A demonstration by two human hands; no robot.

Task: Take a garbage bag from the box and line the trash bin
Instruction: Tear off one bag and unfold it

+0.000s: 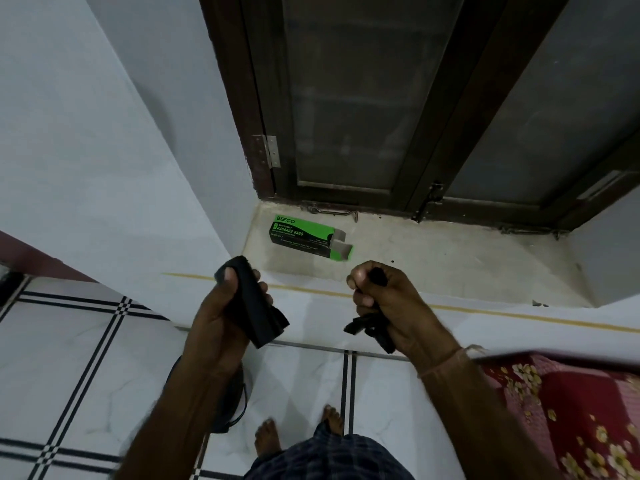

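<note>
A green and black garbage bag box lies on its side on the window ledge, its right end flaps open. My left hand grips a black roll of garbage bags in front of the ledge. My right hand is closed on a separate folded black garbage bag, whose crumpled end hangs below the fist. The two black pieces are apart, with a gap between my hands. A dark round object, partly hidden behind my left forearm, stands on the floor; I cannot tell if it is the trash bin.
The stone window ledge runs below a dark wooden window frame. White wall stands at the left. A red floral cloth lies at the lower right. My bare feet stand on white tiles with black lines.
</note>
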